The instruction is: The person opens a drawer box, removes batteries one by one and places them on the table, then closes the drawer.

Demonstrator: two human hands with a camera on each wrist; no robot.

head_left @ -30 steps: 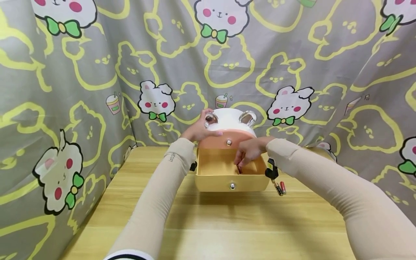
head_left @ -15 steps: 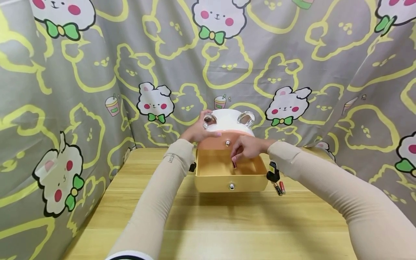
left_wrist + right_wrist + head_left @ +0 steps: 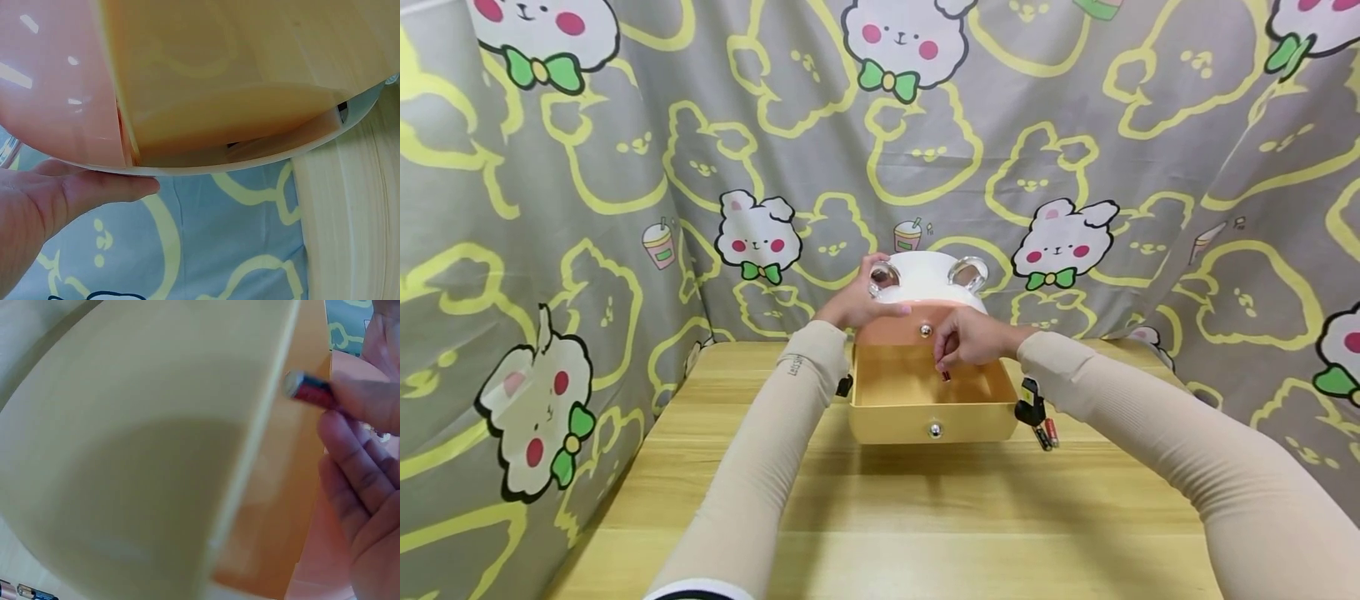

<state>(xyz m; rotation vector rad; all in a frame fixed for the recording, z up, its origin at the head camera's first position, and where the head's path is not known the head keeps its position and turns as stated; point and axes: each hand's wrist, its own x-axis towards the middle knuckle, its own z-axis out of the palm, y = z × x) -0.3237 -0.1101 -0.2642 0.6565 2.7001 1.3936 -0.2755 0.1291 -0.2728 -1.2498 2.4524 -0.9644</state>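
Observation:
A small drawer box [image 3: 925, 282], white-shelled with clear ear-like loops, stands at the back of the table. Its lower yellow drawer [image 3: 887, 423] is pulled out; the peach upper drawer [image 3: 887, 329] is in place. My left hand [image 3: 857, 298] rests against the shell's left side by one loop, thumb laid straight along the shell in the left wrist view. Over the open drawer, my right hand [image 3: 970, 337] pinches a dark-and-red battery [image 3: 309, 390] between thumb and fingertips. One end of the battery sticks out past the fingers, pointing down into the drawer.
A black battery [image 3: 1042, 438] and a red battery [image 3: 1051, 431] lie on the wooden table [image 3: 880, 533], right of the drawer. A grey curtain [image 3: 820, 150] printed with cartoon animals encloses the back and sides.
My right hand has risen slightly and shifted left with the battery, which now slants differently between the fingertips. The left hand stays on the drawer box. The head view has shifted slightly.

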